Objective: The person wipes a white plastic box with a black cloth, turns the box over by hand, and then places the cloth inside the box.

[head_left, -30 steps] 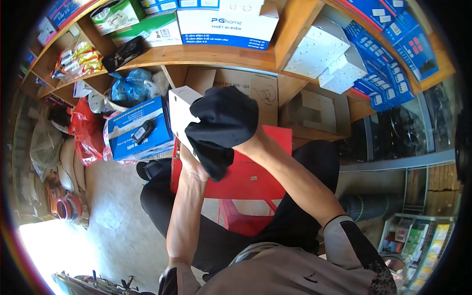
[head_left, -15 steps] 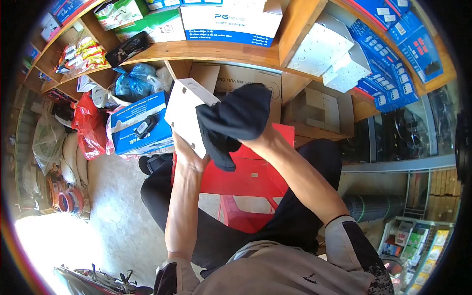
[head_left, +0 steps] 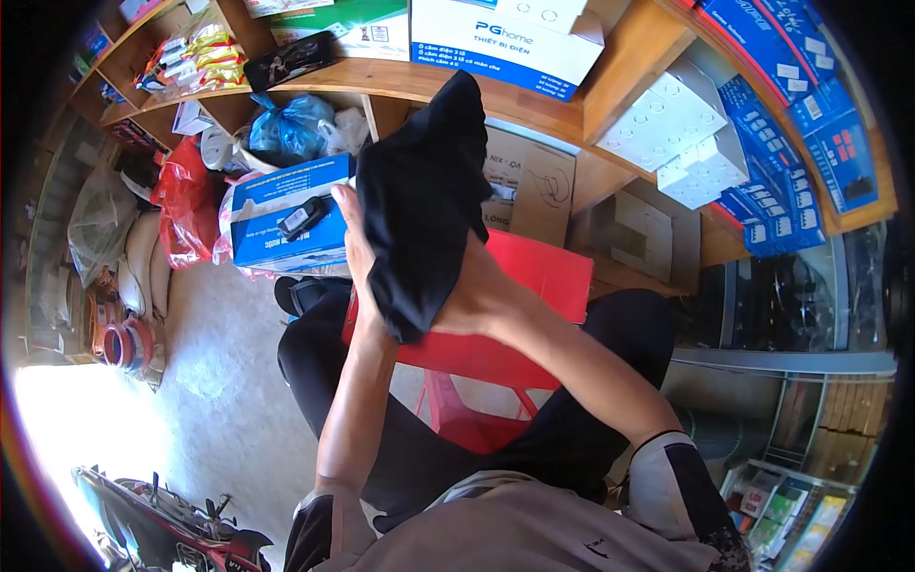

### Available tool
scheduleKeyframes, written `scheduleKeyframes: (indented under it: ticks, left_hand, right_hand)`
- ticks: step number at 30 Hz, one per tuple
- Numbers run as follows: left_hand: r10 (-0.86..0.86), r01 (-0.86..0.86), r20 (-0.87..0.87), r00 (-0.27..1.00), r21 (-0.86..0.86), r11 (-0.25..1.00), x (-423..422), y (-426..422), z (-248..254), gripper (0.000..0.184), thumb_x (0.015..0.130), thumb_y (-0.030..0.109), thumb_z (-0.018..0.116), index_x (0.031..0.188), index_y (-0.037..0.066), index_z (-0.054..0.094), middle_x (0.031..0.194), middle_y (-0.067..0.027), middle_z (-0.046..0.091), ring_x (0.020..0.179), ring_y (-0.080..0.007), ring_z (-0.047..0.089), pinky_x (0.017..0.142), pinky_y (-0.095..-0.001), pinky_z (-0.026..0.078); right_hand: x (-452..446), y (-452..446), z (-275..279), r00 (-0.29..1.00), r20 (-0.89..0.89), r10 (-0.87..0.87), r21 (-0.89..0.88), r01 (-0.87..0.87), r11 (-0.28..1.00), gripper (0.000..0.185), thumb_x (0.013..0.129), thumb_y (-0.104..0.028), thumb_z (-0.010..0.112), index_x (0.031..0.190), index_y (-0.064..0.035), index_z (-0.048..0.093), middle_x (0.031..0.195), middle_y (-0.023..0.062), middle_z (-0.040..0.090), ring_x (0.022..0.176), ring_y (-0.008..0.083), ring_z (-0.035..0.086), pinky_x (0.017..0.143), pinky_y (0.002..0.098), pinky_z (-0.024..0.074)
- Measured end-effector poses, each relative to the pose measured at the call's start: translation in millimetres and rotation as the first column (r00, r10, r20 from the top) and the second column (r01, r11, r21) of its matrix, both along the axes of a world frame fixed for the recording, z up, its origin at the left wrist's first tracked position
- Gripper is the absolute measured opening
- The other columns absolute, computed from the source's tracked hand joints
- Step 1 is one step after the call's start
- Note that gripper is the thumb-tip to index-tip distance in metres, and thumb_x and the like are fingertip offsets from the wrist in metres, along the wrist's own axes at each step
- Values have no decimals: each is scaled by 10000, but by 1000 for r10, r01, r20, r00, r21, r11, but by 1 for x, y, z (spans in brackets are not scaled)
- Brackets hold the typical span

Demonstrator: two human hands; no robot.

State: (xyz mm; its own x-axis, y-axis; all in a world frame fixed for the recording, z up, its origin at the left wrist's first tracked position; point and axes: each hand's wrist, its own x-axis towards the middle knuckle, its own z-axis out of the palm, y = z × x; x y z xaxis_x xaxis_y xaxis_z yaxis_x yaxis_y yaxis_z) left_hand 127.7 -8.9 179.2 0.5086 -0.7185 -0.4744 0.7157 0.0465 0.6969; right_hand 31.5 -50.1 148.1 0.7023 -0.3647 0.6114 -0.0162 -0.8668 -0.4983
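A black cloth point(head_left: 419, 205) hangs in front of me between my hands, above the red stool point(head_left: 534, 276). My right hand point(head_left: 469, 291) is closed on its lower right side, the fingers mostly behind the fabric. At the cloth's left edge is my left hand point(head_left: 358, 253), thumb up. Its fingers pass behind the cloth. The white box that this hand held a moment earlier is now hidden by the cloth, so its grip does not show. Just left of this hand stands a blue carton point(head_left: 286, 214) with a black key fob point(head_left: 301, 218) on top.
Wooden shelves point(head_left: 372, 76) curve across the front, carrying a PGhome carton point(head_left: 505, 43), white boxes point(head_left: 667, 119) and blue packs point(head_left: 772, 167). A red bag point(head_left: 186, 214) hangs at left. A motorbike point(head_left: 172, 520) stands at lower left. Glass cases line the right.
The black cloth has moved left and spread over the white box, which no longer shows. My right hand has shifted left and down toward my left hand. The view has turned slightly.
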Motion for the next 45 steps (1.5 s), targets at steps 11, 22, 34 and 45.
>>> scheduleKeyframes:
  ticks: [11,22,34,45]
  left_hand:
    - [17,16,266,964,-124,992,8,3,-66,749,1035,640,262,1029,-4,645,920,-37,672,806,-113,614,743,-274,503]
    - [65,8,364,929,-197,980,14,18,-46,799,1027,659,247,1111,-21,660,943,-69,666,836,-113,597,746,-268,497]
    - [112,-61,190,975,-253,966,8,32,-48,786,1055,547,346,1582,13,110,1638,-55,140,1494,-137,140,1210,-290,110]
    - [194,130,608,770,-447,885,-20,39,-93,443,930,218,609,1303,-8,530,1232,-122,636,1116,-163,615,974,-320,479]
  right_hand:
    - [-2,7,-4,996,-60,73,38,-71,997,561,857,-313,686,1313,-17,551,1328,225,555,1264,392,510,1106,490,360]
    - [-2,19,-23,996,80,32,354,-59,933,641,864,-230,706,1418,-21,461,1440,193,473,1362,368,421,1160,442,296]
    - [4,-6,-27,997,56,43,42,-46,998,348,894,-153,620,1181,38,577,1192,264,582,1116,448,562,958,465,462]
    - [-14,-15,42,992,121,-14,-55,21,998,624,750,-312,769,1276,-43,571,1286,198,584,1226,379,536,1050,461,411]
